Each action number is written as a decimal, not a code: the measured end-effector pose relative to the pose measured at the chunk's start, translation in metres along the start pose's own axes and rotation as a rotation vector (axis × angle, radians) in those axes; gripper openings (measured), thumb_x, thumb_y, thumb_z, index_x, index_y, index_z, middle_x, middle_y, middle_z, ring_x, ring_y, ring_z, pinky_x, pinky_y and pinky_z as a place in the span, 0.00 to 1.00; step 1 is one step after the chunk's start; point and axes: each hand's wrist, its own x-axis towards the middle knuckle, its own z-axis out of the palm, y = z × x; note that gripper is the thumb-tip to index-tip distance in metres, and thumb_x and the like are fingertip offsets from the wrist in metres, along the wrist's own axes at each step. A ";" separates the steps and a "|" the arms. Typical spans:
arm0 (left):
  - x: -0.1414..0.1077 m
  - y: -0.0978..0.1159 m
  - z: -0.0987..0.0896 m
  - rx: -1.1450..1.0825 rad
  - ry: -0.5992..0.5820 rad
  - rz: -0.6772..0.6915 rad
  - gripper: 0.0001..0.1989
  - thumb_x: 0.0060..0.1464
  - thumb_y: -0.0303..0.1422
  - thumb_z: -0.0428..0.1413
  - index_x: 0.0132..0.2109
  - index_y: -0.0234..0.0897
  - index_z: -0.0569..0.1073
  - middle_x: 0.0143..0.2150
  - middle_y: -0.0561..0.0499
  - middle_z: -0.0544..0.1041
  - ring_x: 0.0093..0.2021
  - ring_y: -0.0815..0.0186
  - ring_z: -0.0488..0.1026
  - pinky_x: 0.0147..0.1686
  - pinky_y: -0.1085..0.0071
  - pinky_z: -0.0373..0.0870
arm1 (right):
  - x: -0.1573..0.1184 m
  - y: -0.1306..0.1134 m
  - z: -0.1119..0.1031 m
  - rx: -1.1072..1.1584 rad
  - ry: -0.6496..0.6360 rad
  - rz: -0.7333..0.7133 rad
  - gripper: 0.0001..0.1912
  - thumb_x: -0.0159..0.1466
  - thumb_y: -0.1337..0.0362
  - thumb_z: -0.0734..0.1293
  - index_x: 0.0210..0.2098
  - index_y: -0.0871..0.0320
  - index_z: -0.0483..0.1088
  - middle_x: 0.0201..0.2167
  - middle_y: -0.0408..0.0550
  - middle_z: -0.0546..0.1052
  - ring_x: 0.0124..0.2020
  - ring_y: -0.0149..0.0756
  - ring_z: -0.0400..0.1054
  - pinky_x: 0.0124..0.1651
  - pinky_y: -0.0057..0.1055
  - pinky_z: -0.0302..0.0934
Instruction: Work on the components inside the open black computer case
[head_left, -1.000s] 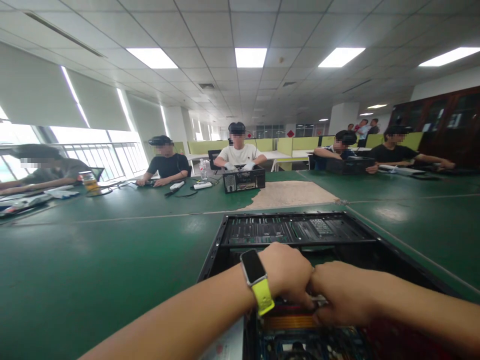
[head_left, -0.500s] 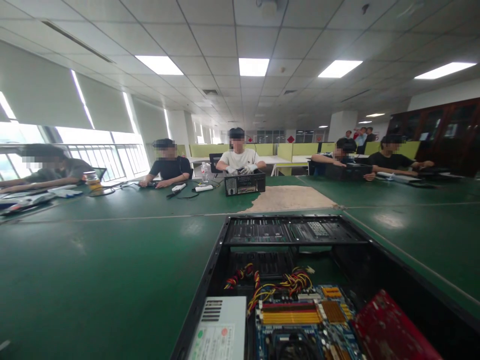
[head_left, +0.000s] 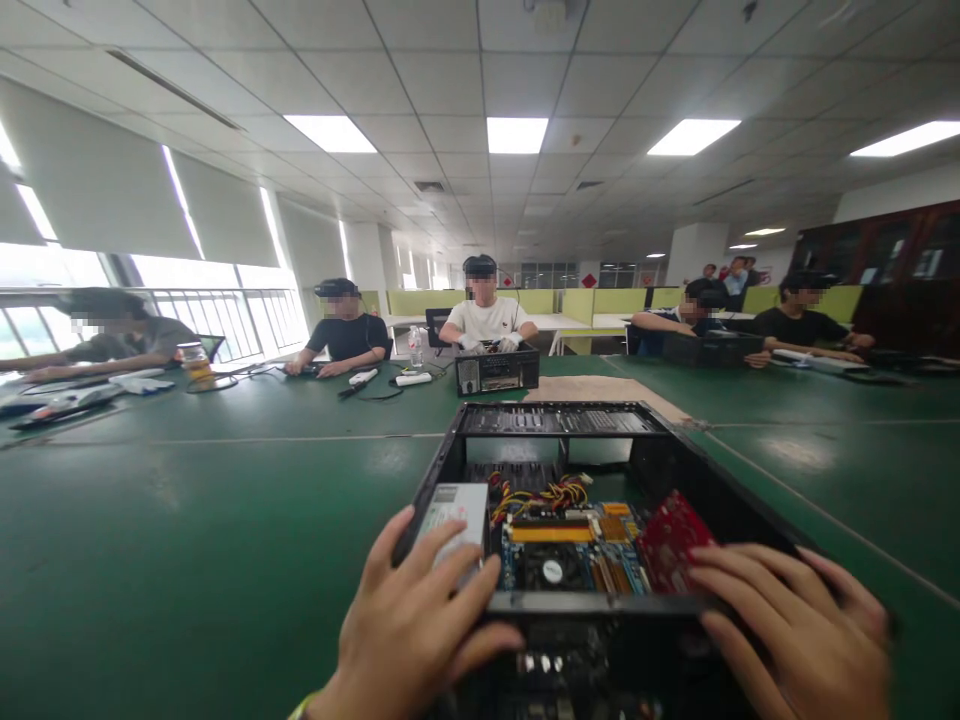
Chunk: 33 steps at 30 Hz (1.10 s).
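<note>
An open black computer case (head_left: pixel 570 603) lies in front of me, its inside showing. In it are a silver power supply (head_left: pixel 469 500) at the left, a blue motherboard with a black fan (head_left: pixel 553 570), a red card (head_left: pixel 671 540) tilted at the right, and red and yellow cables (head_left: pixel 555 493). My left hand (head_left: pixel 420 620) rests over the near left corner, fingers spread across the power supply and the rim. My right hand (head_left: pixel 795 625) lies over the near right corner, fingers apart, its fingertips by the red card.
The case stands on a green table (head_left: pixel 225 530). Across it, a person in white gloves works in another case (head_left: pixel 499 373). More people sit left and right. A bottle (head_left: pixel 415 345), a jar (head_left: pixel 196 365), white devices and cables lie on the far side.
Both my hands have come into view onto the case. The case now sits farther up in view, its near edge showing. The person opposite has their hands lower inside their case.
</note>
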 end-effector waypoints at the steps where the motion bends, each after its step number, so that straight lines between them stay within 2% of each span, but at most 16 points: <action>1: 0.014 -0.009 0.011 -0.015 -0.014 -0.022 0.15 0.50 0.50 0.54 0.41 0.52 0.75 0.39 0.59 0.79 0.50 0.61 0.70 0.64 0.54 0.36 | 0.027 -0.005 0.008 -0.039 0.031 0.020 0.17 0.64 0.54 0.57 0.48 0.44 0.71 0.53 0.42 0.70 0.57 0.51 0.55 0.60 0.56 0.34; 4: 0.057 -0.035 0.063 -0.038 -0.158 -0.144 0.16 0.53 0.51 0.50 0.40 0.50 0.75 0.40 0.56 0.77 0.53 0.58 0.66 0.62 0.48 0.36 | 0.110 -0.009 0.040 -0.047 0.075 0.060 0.20 0.66 0.52 0.52 0.46 0.46 0.71 0.56 0.41 0.67 0.59 0.47 0.51 0.61 0.52 0.32; 7: 0.085 -0.057 0.121 -0.004 -0.202 -0.344 0.17 0.56 0.50 0.47 0.43 0.48 0.74 0.44 0.51 0.76 0.55 0.55 0.63 0.61 0.45 0.38 | 0.180 -0.004 0.078 -0.035 0.028 0.164 0.23 0.68 0.51 0.49 0.50 0.47 0.68 0.59 0.44 0.63 0.60 0.45 0.48 0.61 0.50 0.34; 10: 0.099 -0.074 0.168 0.056 -0.232 -0.501 0.20 0.57 0.49 0.44 0.48 0.47 0.72 0.52 0.48 0.71 0.57 0.53 0.59 0.60 0.45 0.41 | 0.228 -0.002 0.111 -0.063 -0.045 0.322 0.26 0.68 0.49 0.47 0.59 0.49 0.60 0.64 0.48 0.53 0.64 0.48 0.41 0.61 0.49 0.33; 13: 0.108 -0.088 0.197 0.106 -0.279 -0.533 0.23 0.57 0.50 0.42 0.52 0.46 0.69 0.58 0.46 0.65 0.62 0.52 0.52 0.60 0.46 0.40 | 0.257 -0.002 0.132 -0.053 -0.076 0.412 0.29 0.67 0.48 0.45 0.64 0.51 0.50 0.66 0.51 0.45 0.66 0.50 0.33 0.62 0.48 0.31; 16: 0.115 -0.102 0.213 0.106 -0.294 -0.515 0.24 0.58 0.50 0.41 0.54 0.46 0.67 0.62 0.46 0.60 0.65 0.52 0.45 0.61 0.47 0.38 | 0.275 0.001 0.144 -0.030 -0.094 0.426 0.31 0.67 0.47 0.44 0.65 0.52 0.48 0.67 0.52 0.42 0.66 0.50 0.30 0.63 0.48 0.29; 20: 0.122 -0.120 0.225 0.062 -0.329 -0.503 0.25 0.57 0.52 0.39 0.53 0.46 0.68 0.64 0.46 0.56 0.65 0.49 0.42 0.60 0.45 0.38 | 0.292 0.004 0.151 -0.019 -0.138 0.443 0.33 0.66 0.45 0.42 0.65 0.52 0.48 0.67 0.52 0.41 0.66 0.51 0.29 0.63 0.48 0.29; 24: 0.130 -0.134 0.232 0.017 -0.416 -0.505 0.28 0.54 0.55 0.40 0.54 0.47 0.67 0.65 0.46 0.54 0.66 0.48 0.40 0.60 0.43 0.37 | 0.305 0.005 0.155 -0.006 -0.185 0.463 0.33 0.66 0.45 0.42 0.65 0.52 0.47 0.67 0.52 0.40 0.66 0.51 0.28 0.62 0.50 0.29; 33: 0.141 -0.151 0.244 -0.037 -0.496 -0.493 0.37 0.48 0.61 0.41 0.59 0.47 0.62 0.67 0.48 0.52 0.66 0.48 0.39 0.60 0.43 0.35 | 0.324 0.008 0.163 0.012 -0.220 0.486 0.33 0.66 0.45 0.41 0.65 0.51 0.45 0.67 0.52 0.38 0.66 0.51 0.26 0.63 0.48 0.27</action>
